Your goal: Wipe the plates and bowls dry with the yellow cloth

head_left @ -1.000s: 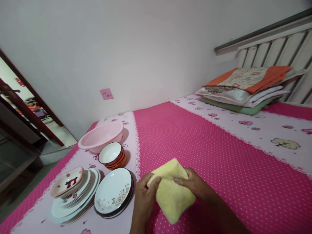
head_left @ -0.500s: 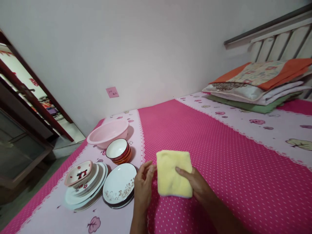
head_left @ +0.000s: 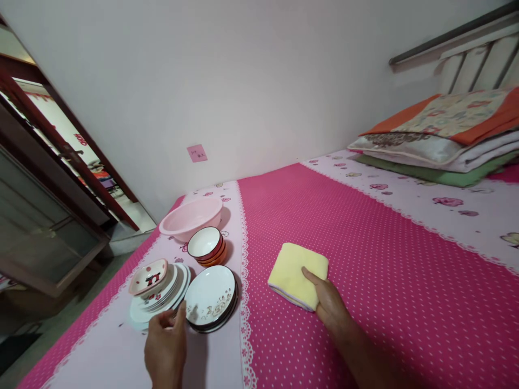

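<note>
My right hand (head_left: 330, 305) grips a folded yellow cloth (head_left: 294, 270), its thumb lying on top, above the pink dotted bedspread. The cloth tilts, and its layered edge shows at the front. My left hand (head_left: 165, 348) is at the front of the dishes, thumb and fingers apart and partly curled, with nothing held. Nearest to it is a stack of round white plates (head_left: 211, 292) with a brown floral pattern and dark rims. Beside them stands another stack of white plates (head_left: 184, 278), topped by a pink-rimmed bowl (head_left: 140, 281). Whether the left fingertips touch a plate I cannot tell.
Stacked red-brown bowls (head_left: 206, 246) with white insides stand behind the plates, beside a pink basin (head_left: 170, 219). Folded bedding (head_left: 438, 146) lies at the far right. A pink note (head_left: 197, 153) is on the wall, and the bed's edge drops off at the left.
My left hand has moved left, away from the cloth, to the front of the plates. The cloth in my right hand has turned and tilted. The view has swung slightly left.
</note>
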The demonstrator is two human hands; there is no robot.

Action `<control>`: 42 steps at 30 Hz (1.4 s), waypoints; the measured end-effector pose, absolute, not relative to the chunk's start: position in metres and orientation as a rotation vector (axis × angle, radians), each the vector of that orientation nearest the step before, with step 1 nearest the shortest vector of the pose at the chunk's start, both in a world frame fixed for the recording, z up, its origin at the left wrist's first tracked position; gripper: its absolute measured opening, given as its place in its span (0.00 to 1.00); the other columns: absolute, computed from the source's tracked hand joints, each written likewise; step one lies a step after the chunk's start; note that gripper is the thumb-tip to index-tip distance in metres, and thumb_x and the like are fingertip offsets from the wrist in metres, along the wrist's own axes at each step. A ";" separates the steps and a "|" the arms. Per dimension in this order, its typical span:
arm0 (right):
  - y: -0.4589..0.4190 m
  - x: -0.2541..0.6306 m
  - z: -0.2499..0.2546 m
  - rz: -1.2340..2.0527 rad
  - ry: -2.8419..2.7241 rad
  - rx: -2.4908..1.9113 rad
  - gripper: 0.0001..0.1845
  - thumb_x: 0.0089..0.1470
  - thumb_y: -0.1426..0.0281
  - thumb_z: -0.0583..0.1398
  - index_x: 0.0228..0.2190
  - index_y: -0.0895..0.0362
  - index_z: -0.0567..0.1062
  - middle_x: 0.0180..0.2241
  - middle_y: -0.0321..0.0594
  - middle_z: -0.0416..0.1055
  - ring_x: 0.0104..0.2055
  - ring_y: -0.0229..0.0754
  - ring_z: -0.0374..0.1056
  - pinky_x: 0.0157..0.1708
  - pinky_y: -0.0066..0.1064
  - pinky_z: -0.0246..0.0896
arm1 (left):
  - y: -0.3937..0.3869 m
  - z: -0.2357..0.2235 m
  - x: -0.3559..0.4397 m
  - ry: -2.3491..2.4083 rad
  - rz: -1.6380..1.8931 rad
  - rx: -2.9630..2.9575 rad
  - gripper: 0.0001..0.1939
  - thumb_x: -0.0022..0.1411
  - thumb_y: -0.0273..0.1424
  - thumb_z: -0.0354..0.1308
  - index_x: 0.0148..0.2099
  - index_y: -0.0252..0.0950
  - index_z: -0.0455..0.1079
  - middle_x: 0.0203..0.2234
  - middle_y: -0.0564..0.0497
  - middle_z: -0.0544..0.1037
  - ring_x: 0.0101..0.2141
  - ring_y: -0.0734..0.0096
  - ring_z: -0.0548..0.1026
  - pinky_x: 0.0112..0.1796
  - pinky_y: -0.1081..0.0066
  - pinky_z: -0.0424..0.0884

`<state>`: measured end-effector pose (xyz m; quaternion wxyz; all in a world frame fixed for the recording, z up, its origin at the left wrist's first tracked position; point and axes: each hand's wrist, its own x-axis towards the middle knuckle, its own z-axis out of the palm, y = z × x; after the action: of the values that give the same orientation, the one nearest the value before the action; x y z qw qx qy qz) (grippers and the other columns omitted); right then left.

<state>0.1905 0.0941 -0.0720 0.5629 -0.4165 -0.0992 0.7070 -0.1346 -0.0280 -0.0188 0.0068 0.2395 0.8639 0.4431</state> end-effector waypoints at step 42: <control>0.099 0.174 -0.073 1.630 -0.396 -1.000 0.19 0.47 0.70 0.70 0.42 0.63 0.80 0.34 0.49 0.86 0.31 0.56 0.83 0.31 0.41 0.80 | 0.044 0.005 -0.013 1.159 1.817 0.087 0.22 0.62 0.19 0.62 0.59 0.28 0.73 0.40 0.38 0.86 0.43 0.55 0.85 0.46 0.59 0.82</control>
<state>0.1742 0.0988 -0.0728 0.5598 -0.4242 -0.1682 0.6917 -0.0135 0.0438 0.0052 0.4726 0.0356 0.4736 0.7423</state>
